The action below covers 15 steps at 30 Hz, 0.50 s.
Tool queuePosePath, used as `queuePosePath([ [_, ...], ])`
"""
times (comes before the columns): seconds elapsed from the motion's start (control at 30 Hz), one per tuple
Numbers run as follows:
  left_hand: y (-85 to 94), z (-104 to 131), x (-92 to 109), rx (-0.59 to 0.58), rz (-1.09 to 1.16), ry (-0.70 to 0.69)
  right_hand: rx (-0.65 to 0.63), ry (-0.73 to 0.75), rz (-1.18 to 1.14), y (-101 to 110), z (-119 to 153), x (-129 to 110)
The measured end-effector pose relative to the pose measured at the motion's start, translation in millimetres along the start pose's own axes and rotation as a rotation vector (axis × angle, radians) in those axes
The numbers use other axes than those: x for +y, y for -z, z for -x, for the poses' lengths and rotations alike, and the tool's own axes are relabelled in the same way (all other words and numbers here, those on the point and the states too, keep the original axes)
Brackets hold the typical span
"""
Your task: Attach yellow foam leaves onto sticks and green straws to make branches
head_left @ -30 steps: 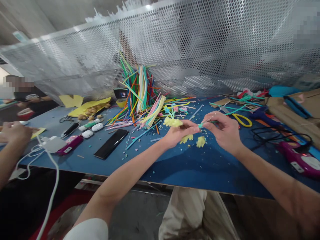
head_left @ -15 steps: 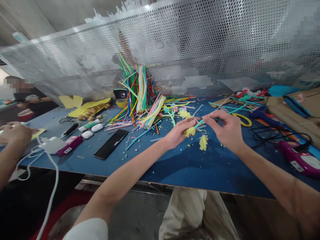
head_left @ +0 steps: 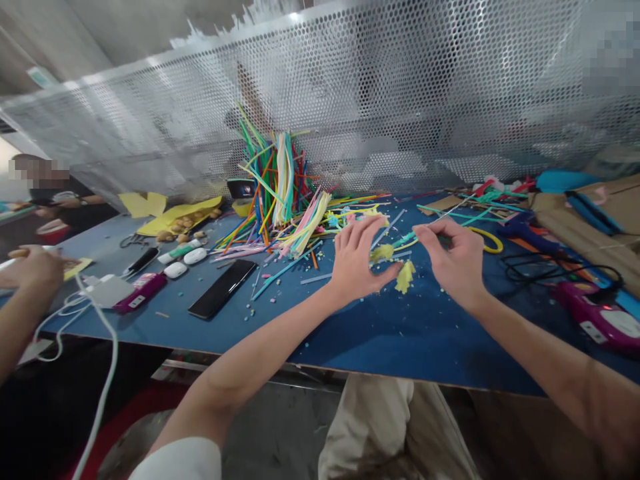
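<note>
My left hand [head_left: 356, 257] has its thumb and fingers spread beside fuzzy yellow pieces [head_left: 383, 253], with no grip on them visible. My right hand [head_left: 450, 257] pinches a teal pipe-cleaner stem [head_left: 407, 238] between thumb and fingers; a thin pale strand rises from the same fingers. Another yellow leaf-like piece [head_left: 405, 277] hangs or lies just below, between the hands; which of the two I cannot tell. Behind them stands a large bundle of coloured pipe cleaners [head_left: 283, 177], with loose ones and small clippings scattered at its foot.
A black phone [head_left: 223, 289] lies left of my forearm, near earbud cases and a magenta power strip [head_left: 141, 292]. Another person's hand [head_left: 40, 270] is at the far left. Yellow-handled scissors [head_left: 486, 240], cables and cardboard lie right. A perforated metal screen [head_left: 400, 100] backs the table.
My left hand has let go of the yellow and teal piece, opened its fingers and moved slightly left. My right hand keeps its pinch almost in place.
</note>
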<state>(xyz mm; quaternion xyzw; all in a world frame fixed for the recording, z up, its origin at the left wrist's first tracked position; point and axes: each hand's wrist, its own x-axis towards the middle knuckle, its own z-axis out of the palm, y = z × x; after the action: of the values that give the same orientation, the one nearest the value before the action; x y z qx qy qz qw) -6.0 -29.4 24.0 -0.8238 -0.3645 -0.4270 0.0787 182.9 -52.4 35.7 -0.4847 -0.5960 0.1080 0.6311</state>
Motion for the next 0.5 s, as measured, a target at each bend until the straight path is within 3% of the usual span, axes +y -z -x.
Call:
queuePosePath([
  [0.13,-0.1,0,0,-0.011,-0.041,-0.050,-0.078,0.015,-0.006,-6,10,-6],
  [0.5,2.0,-3,-16,0.156,0.058,-0.060,-0.200,0.088,-0.072,-5,5,-3],
])
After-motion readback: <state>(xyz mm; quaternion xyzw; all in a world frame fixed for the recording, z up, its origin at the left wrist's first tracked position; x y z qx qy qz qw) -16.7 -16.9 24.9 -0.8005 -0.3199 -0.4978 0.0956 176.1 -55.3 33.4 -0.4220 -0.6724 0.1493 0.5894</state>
